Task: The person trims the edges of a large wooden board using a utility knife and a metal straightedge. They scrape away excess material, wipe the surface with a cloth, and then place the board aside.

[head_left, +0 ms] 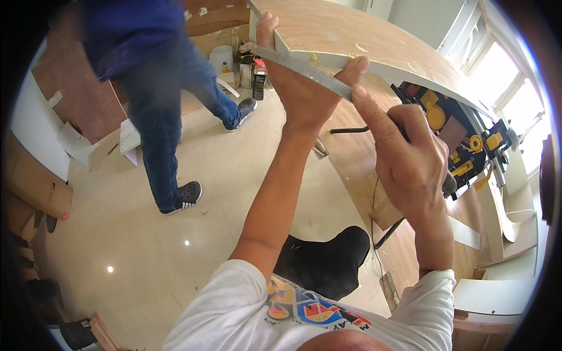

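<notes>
A flat grey metal file (307, 73) is gripped at its near end by the right hand (413, 155), its fingers curled into a fist and its thumb laid along the blade; whatever handle there is stays hidden in the palm. Behind the blade, the left hand (307, 102) is spread, thumb well apart from the raised fingers; whether the panel is also clasped by it cannot be told. The file is held slantwise at the near corner of a large curved wooden panel (369, 38), close along its pale edge, though firm contact cannot be confirmed. Should the blade skid off that narrow edge, the left thumb or palm could be scraped, so near are they set to its path. If the blade is tilted or pressed unevenly, the face veneer could be chipped; if the panel is poorly braced, it could be shifted under the stroke. Beyond, beneath the panel's right side, a black-and-yellow machine (436, 117) is seen, while a dark cord (373, 207), on which a foot could be caught, is strung near its leg. To the left, the pale floor (234, 187) is shared with a co-worker in jeans (155, 128).
</notes>
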A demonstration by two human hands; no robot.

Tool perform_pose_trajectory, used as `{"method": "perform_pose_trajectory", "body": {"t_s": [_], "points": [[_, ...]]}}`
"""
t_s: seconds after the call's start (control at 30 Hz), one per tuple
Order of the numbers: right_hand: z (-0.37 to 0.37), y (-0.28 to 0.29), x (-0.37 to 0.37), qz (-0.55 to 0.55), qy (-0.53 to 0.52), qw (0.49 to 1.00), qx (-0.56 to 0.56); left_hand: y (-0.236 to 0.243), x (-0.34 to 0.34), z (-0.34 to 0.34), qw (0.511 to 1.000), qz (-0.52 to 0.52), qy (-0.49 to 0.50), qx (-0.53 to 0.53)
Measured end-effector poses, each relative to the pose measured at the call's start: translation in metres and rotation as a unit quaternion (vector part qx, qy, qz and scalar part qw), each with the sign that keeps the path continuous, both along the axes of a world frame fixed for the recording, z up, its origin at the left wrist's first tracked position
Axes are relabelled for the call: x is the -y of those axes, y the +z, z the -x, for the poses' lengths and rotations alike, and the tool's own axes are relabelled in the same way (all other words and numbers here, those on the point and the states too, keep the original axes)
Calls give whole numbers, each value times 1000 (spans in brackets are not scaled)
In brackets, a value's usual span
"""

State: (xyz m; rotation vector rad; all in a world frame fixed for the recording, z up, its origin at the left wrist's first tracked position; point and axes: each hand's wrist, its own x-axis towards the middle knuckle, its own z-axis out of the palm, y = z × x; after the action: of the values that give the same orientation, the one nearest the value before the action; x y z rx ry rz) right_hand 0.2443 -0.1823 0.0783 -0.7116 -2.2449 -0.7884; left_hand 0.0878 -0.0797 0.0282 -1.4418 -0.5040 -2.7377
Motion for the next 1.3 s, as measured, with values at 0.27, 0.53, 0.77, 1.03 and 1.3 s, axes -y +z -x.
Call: {"method": "perform_pose_trajectory", "body": {"t_s": [0.27,0.53,0.77,1.03,1.3], "points": [[28,19,-2,-16,45,998,-34,0,-6,12,997,26,72,-17],[5,13,20,8,1,1000,6,-8,-17,17,988,16,150,-36],[21,23,17,7,-1,1000,7,-4,-9,13,988,25,148,-38],[17,31,36,12,-32,999,9,-2,-11,15,992,-11,123,-32],[33,37,27,3,-48,998,36,-3,-5,14,993,54,103,-20]]}}
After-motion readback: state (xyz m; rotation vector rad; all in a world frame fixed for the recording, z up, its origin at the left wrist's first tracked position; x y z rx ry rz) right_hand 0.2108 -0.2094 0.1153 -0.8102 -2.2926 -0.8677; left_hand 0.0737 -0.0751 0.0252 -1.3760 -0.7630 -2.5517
